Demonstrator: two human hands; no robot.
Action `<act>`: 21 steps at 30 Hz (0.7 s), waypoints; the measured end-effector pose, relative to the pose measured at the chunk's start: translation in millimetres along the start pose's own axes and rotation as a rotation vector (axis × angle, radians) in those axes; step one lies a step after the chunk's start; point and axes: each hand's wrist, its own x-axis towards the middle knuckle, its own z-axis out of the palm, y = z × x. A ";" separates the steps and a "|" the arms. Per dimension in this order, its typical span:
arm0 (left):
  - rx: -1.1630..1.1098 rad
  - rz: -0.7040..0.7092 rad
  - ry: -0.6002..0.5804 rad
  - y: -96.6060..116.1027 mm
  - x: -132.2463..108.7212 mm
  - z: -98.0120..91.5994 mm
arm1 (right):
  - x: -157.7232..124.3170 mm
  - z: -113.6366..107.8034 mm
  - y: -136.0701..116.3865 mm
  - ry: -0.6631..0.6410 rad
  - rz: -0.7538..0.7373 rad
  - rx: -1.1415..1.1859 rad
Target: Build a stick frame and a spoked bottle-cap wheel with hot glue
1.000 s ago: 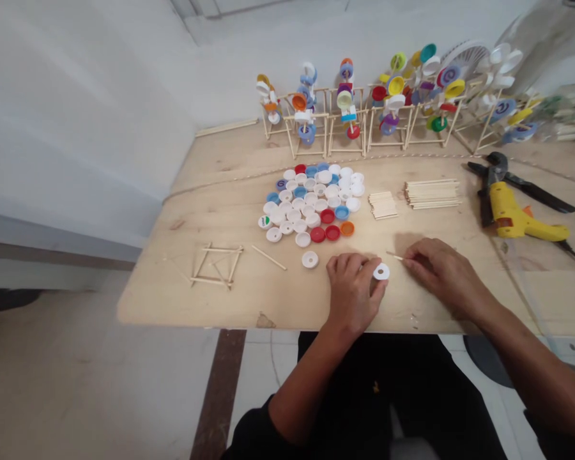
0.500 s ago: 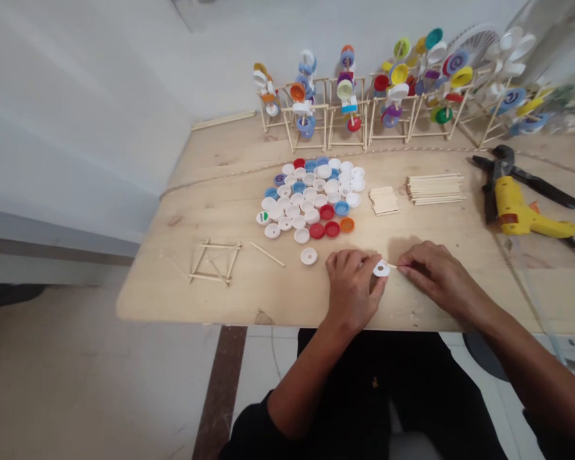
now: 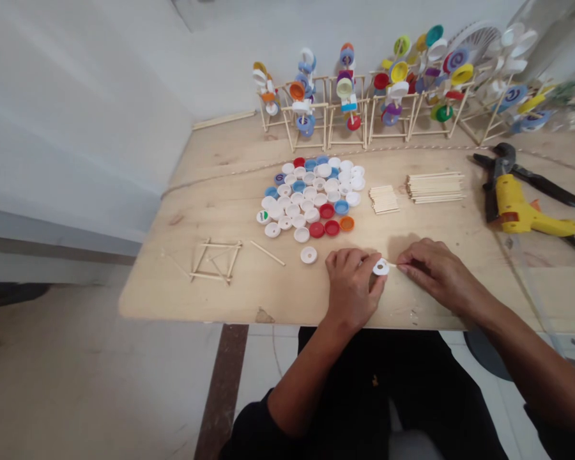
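Note:
My left hand [image 3: 352, 285] is closed around a white bottle cap [image 3: 381, 267], holding it on edge just above the wooden table [image 3: 220, 300]. My right hand [image 3: 434, 271] pinches a thin wooden stick [image 3: 391, 264] whose tip meets the middle of that cap. Another white cap [image 3: 309, 255] lies alone on the table to the left of my left hand.
A pile of white, blue and red caps [image 3: 314, 198] lies mid-table. Two stick bundles [image 3: 434, 188] lie right of it. A yellow glue gun [image 3: 522, 213] and black pliers [image 3: 498, 160] are far right. A stick frame [image 3: 215, 260] sits left. Cap-and-stick models [image 3: 393, 96] line the back.
My right hand has brought the stick leftward until its tip reaches the cap in my left hand. The left hand has barely moved.

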 end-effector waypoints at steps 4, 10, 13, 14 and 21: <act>0.015 -0.003 -0.008 0.1 0.2 0.1 | -0.2 -1.2 -0.4 -0.028 -0.002 0.001; 0.029 -0.004 -0.014 -0.1 0.0 0.4 | 1.2 -1.2 -0.5 -0.028 -0.025 0.011; 0.027 -0.003 -0.014 0.3 0.0 -0.1 | 1.4 -0.4 -0.1 -0.024 -0.030 0.002; 0.024 -0.002 -0.012 0.5 0.0 -0.4 | 1.4 -0.1 0.1 -0.025 -0.031 0.000; 0.028 0.000 -0.006 1.3 0.3 -0.6 | 2.4 -0.4 0.6 -0.037 -0.022 -0.005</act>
